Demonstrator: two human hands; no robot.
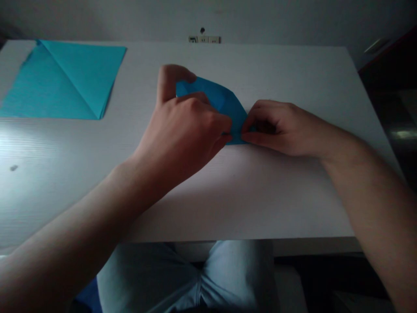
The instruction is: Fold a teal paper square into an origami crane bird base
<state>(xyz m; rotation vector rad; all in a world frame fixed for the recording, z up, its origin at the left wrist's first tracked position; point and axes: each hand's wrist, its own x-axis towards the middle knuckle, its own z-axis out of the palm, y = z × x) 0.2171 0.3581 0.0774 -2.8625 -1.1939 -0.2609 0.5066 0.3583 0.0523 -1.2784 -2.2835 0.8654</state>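
A piece of folded blue paper [230, 102] lies near the middle of the white table, between my two hands. My left hand [192, 119] reaches over it from the left and covers much of it. Its index finger curls onto the paper's far edge, while thumb and another finger pinch the near edge. At the paper's right corner, my right hand [276, 126] pinches the edge between thumb and fingertips. The part of the paper under my left palm is hidden.
On the left of the white table [202, 208] rests a stack of turquoise paper sheets [65, 82] with a diagonal crease on top. A wall socket strip [204, 39] sits behind the table's far edge. My legs in jeans [192, 278] are below the near edge.
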